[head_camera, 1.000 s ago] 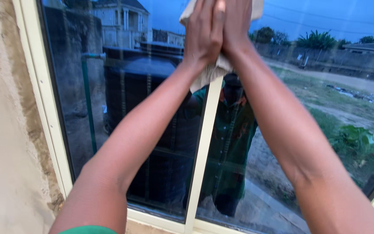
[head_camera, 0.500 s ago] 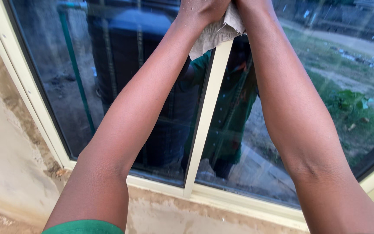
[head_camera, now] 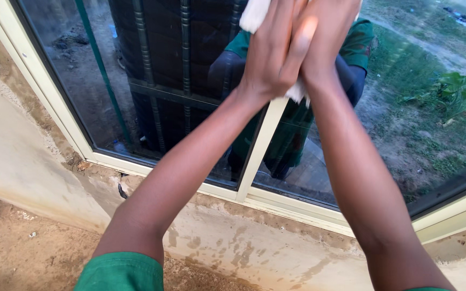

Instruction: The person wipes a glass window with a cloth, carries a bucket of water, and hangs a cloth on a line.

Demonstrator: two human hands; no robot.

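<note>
I observe both arms extended straight up from the bottom of the frame, converging at top centre. The left hand (head_camera: 269,56) lies flat, palm forward, its fingers (head_camera: 282,21) held together and pressed onto a white cloth (head_camera: 254,13). The right hand (head_camera: 327,37) sits just beside it, touching it, fingers together on the same cloth; a fold of it shows below the wrists. The cloth lies against the window (head_camera: 136,70) where the pale centre mullion (head_camera: 260,145) rises at upper centre. The glass reflects dark bars and a figure in green. Below, the window frame (head_camera: 152,168) meets a stained concrete wall (head_camera: 233,242); bare earth (head_camera: 22,253) fills the lower left.
</note>
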